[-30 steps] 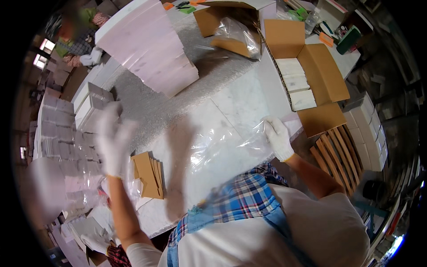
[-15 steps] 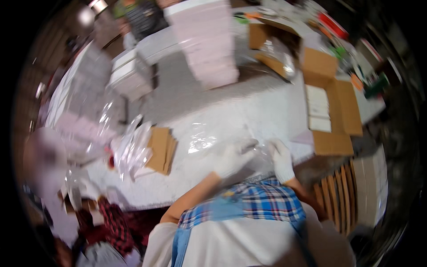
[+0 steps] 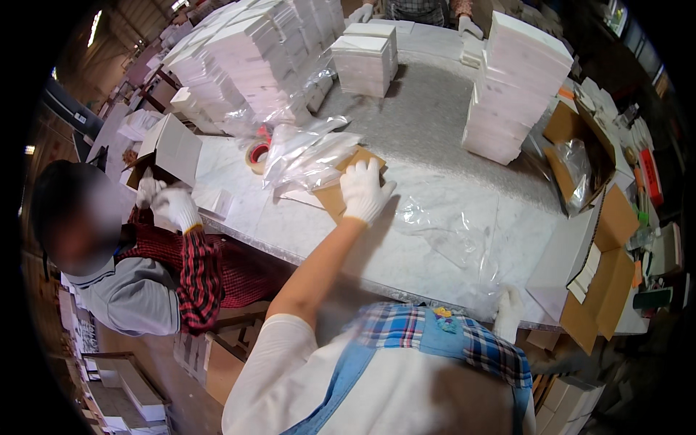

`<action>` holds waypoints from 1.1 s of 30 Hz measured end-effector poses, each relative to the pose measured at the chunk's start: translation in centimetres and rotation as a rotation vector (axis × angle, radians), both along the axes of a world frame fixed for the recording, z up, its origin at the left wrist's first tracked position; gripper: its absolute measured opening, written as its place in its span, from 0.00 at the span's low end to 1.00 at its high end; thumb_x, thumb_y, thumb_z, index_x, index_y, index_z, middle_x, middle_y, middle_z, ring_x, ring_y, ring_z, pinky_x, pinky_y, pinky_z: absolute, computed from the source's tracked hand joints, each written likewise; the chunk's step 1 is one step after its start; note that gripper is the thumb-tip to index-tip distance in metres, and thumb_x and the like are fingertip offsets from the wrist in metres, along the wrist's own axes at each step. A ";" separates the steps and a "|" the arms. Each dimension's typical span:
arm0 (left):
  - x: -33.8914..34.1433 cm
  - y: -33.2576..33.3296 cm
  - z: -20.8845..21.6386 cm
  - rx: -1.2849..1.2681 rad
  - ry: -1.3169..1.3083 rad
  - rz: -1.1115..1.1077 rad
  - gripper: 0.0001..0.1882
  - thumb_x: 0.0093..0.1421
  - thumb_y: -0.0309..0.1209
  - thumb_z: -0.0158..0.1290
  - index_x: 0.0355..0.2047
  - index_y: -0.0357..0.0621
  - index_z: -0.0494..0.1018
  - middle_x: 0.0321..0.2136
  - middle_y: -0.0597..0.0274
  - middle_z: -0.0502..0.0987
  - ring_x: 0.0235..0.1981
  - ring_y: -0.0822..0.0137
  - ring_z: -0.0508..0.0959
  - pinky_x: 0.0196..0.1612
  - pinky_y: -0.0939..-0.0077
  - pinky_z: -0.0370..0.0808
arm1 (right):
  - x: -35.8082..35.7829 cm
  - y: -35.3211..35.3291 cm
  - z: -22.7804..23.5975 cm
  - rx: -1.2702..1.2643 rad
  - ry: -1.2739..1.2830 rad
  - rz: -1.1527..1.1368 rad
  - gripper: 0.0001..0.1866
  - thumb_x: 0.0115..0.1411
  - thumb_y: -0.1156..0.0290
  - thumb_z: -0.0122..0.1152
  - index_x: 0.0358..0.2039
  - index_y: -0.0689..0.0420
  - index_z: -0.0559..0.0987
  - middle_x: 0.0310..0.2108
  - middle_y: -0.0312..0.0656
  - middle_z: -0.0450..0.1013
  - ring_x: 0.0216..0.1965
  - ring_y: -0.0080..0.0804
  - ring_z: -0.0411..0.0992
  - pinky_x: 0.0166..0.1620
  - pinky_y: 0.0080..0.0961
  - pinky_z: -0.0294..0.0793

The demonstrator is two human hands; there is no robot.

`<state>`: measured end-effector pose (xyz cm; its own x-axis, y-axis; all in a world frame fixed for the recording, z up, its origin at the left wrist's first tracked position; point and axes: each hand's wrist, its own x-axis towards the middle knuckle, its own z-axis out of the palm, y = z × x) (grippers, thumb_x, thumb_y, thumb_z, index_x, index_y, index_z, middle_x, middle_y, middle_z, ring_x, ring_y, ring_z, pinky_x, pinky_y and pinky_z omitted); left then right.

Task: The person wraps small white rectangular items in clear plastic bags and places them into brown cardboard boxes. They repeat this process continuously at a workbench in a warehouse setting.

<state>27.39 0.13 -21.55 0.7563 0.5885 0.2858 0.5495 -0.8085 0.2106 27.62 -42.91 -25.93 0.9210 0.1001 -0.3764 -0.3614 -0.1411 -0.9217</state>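
Observation:
My left hand (image 3: pixel 365 190), in a white knit glove, reaches out over flat brown cardboard pieces (image 3: pixel 330 201). Its fingers rest on the cardboard, slightly bent, with the thumb apart. Beside them lies a pile of clear plastic bags (image 3: pixel 301 156). At the table's near edge, my gloved right hand (image 3: pixel 509 313) is closed at the lower end of a clear plastic bag (image 3: pixel 453 235), which lies spread on the tabletop. Part of this hand's fingers is hard to make out.
An open carton (image 3: pixel 616 279) holding white pieces stands right; another carton (image 3: pixel 605 156) holds plastic. Stacked white tiles (image 3: pixel 507 98) rise behind, more (image 3: pixel 254 69) at far left. Tape rolls (image 3: pixel 257 154) lie near the bags. A co-worker (image 3: pixel 156 268) handles a box at left; another person's hands (image 3: pixel 470 27) show at the back.
My left hand has left the plastic bag and moved left onto the cardboard. My right hand has drawn back toward the table edge. The view has swung left.

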 end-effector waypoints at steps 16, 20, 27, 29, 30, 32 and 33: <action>7.7 11.3 2.4 -0.001 0.763 -0.592 0.21 0.57 0.36 0.56 0.52 0.63 0.81 0.53 0.57 0.81 0.54 0.46 0.78 0.57 0.55 0.74 | -1.7 1.1 1.3 0.013 0.070 0.032 0.13 0.70 0.65 0.57 0.46 0.60 0.80 0.27 0.33 0.72 0.23 0.16 0.64 0.25 0.19 0.62; 7.7 9.5 5.8 -0.029 0.873 -0.566 0.24 0.53 0.33 0.60 0.52 0.63 0.81 0.52 0.56 0.81 0.54 0.49 0.78 0.57 0.55 0.74 | -2.0 1.5 0.4 0.041 0.082 0.019 0.13 0.70 0.64 0.59 0.46 0.61 0.80 0.27 0.32 0.73 0.26 0.17 0.64 0.28 0.19 0.63; 8.6 14.3 8.1 -0.252 0.548 -0.686 0.19 0.50 0.32 0.65 0.45 0.50 0.83 0.41 0.59 0.84 0.45 0.59 0.80 0.52 0.64 0.75 | -1.9 1.9 0.0 0.077 0.078 0.070 0.13 0.70 0.65 0.59 0.46 0.62 0.80 0.28 0.31 0.72 0.27 0.17 0.65 0.30 0.19 0.64; 8.5 14.3 11.5 -0.566 0.392 -0.638 0.16 0.52 0.28 0.64 0.43 0.47 0.82 0.37 0.64 0.83 0.43 0.66 0.79 0.49 0.69 0.75 | -2.1 2.7 2.2 0.011 0.074 0.086 0.13 0.70 0.65 0.59 0.45 0.62 0.81 0.27 0.31 0.72 0.26 0.16 0.64 0.28 0.19 0.63; 8.5 14.9 12.4 -0.721 0.297 -0.632 0.14 0.54 0.26 0.64 0.42 0.45 0.80 0.36 0.67 0.80 0.41 0.71 0.77 0.48 0.73 0.74 | -2.2 3.0 3.0 -0.021 0.072 0.096 0.13 0.70 0.65 0.59 0.45 0.61 0.81 0.27 0.31 0.71 0.26 0.16 0.64 0.27 0.19 0.62; 8.5 15.4 15.3 -0.937 0.153 -0.715 0.09 0.59 0.23 0.61 0.40 0.41 0.77 0.34 0.74 0.76 0.40 0.76 0.74 0.46 0.77 0.73 | -2.4 2.7 1.8 -0.005 0.057 0.087 0.12 0.71 0.65 0.59 0.45 0.61 0.81 0.27 0.31 0.71 0.25 0.16 0.64 0.26 0.19 0.62; 8.2 15.4 17.0 -0.913 0.040 -0.755 0.09 0.59 0.23 0.61 0.40 0.43 0.77 0.35 0.73 0.76 0.40 0.78 0.74 0.47 0.78 0.72 | -2.7 2.4 1.2 0.000 0.050 0.074 0.12 0.71 0.65 0.59 0.45 0.61 0.81 0.26 0.31 0.71 0.25 0.16 0.63 0.25 0.19 0.61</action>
